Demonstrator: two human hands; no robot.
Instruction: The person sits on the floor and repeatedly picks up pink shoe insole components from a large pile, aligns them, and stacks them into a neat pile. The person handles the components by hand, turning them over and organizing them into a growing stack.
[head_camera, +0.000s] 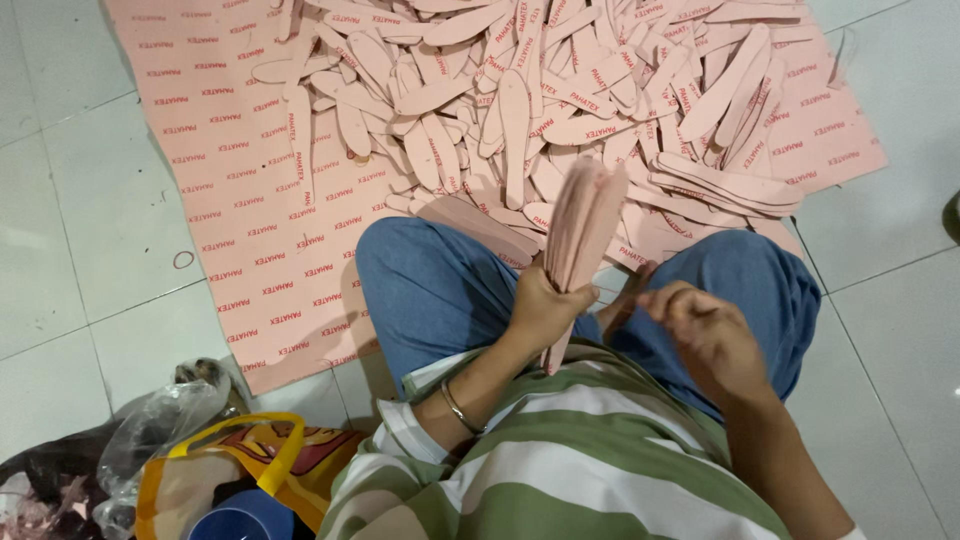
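Green and white striped cloth of the person's shirt (560, 470) fills the bottom centre of the frame, nearest the lens; above it, two knees in blue trousers (440, 290) spread to the left and right of centre; the left hand (540, 308), just left of centre with a thin bangle (457, 408) on its wrist, has its grip closed around the lower part of a stack of pink insole cut-outs (585, 215), held upright on edge and tilted slightly to the right, its top rising into the middle of the frame over the pile behind it; the right hand (705, 335), right of centre and a little lower, has its fingers curled inward, and what, if anything, its grip holds cannot be told from this view; it sits near the stack's lower end yet apart from it; across the upper half lies a loose heap of pink insole shapes (520, 110), overlapping at every angle, resting on a large pink printed sheet (230, 170) that spreads over the pale tiled floor (70, 230) from the upper left to the upper right; at the lower left corner sit a yellow-handled bag (260, 455), crumpled clear plastic (160, 425), and a blue round rim (240, 518) beside the shirt; a small ring (183, 259) lies on the tiles at the left, just off the sheet's edge
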